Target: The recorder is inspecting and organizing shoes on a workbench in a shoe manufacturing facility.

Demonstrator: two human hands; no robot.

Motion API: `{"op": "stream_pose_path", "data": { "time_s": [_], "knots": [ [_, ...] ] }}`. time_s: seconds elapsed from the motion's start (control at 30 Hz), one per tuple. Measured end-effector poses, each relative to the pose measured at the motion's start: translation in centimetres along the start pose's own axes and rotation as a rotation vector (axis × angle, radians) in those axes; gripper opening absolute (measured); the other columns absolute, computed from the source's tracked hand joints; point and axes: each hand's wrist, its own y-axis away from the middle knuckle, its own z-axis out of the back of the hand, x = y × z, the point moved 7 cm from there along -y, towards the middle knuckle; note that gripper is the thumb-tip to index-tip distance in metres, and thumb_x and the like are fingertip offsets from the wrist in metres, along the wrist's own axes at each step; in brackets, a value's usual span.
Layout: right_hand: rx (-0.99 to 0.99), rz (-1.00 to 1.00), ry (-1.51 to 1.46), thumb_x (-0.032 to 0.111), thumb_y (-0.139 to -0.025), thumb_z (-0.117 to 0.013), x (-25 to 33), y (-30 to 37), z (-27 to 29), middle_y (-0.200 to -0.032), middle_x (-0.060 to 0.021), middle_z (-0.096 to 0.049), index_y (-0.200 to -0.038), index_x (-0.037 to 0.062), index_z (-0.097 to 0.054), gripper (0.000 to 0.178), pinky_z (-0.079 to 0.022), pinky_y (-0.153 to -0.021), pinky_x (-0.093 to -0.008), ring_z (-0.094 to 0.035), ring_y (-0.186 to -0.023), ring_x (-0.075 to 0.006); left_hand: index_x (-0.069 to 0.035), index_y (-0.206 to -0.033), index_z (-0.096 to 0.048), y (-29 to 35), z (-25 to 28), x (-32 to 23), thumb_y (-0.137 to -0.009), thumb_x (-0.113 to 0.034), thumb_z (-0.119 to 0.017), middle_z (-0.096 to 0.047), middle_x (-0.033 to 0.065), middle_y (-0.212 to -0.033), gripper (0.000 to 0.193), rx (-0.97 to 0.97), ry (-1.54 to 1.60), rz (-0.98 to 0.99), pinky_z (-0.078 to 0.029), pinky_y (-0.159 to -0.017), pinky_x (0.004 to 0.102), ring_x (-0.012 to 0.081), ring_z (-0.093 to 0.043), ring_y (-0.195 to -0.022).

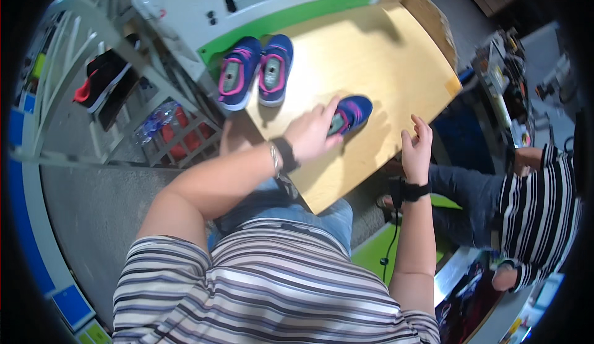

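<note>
Shoe (pixel 357 108) clasped by left hand (pixel 311 131); right hand (pixel 417 153) half-curled

tabletop (pixel 396 65): brightest surface; pale glare beside the paired shoes (pixel 278 48)
shadows: soft patch near the tabletop's far edge; fainter one right of the single shoe (pixel 357 107)
floor (pixel 99 220): dim, flat grey
hands: left hand (pixel 309 132) and right hand (pixel 418 152) slightly soft
right-side clutter (pixel 502 65): fine detail smeared
rim: black corners; blue strip (pixel 28 220) at left bowed
</note>
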Motion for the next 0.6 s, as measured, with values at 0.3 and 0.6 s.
{"op": "stream_pose_path", "data": {
  "time_s": [0.3,0.6],
  "knots": [
    [0.617,0.288,-0.546,0.046,-0.082,-0.079,21.4,-5.4,-18.9,-0.153,-0.0367,-0.024,-0.156,0.0033,-0.018,0.104,-0.023,-0.120,-0.0441,-0.022,-0.147,-0.0439,-0.004,-0.137,-0.051,17.4,5.8,5.7,-0.081,-0.017,-0.080,-0.057,0.0086,-0.125,0.065,0.003,0.502,0.043,-0.038,-0.107,0.0344,0.0217,-0.053,-0.120],
    [0.559,-0.047,-0.865,0.005,-0.082,-0.066,16.7,-5.3,-20.1,-0.126,-0.0187,-0.056,-0.152,0.0049,-0.029,0.079,-0.046,-0.099,-0.0336,-0.057,-0.115,-0.0264,-0.005,-0.151,-0.028,21.3,11.4,7.7,-0.075,-0.004,-0.072,-0.046,0.0134,-0.145,0.088,-0.326,1.444,0.265,-0.037,-0.112,0.0384,0.0253,-0.049,-0.133]
  ]
}}
